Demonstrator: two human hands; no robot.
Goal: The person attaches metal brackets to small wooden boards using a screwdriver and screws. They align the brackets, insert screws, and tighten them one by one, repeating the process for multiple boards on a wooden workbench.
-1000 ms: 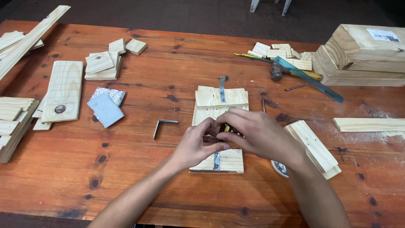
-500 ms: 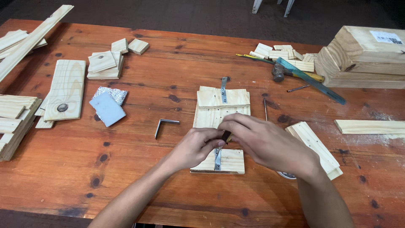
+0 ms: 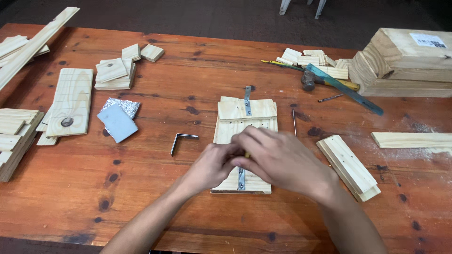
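Both hands' grip closed together over wooden board (image 3: 246, 123), left hand (image 3: 213, 165), right hand (image 3: 282, 160), held item hidden

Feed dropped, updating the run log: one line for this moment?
left hand on small yellow tool | right hand covers it | over wooden panel with metal strip | L-bracket left

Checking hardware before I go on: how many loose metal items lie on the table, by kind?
Hammer: 1
Angle bracket: 1
Thin rod: 1
Nail: 1
Total: 4
The metal strip fixed on the board is not counted.
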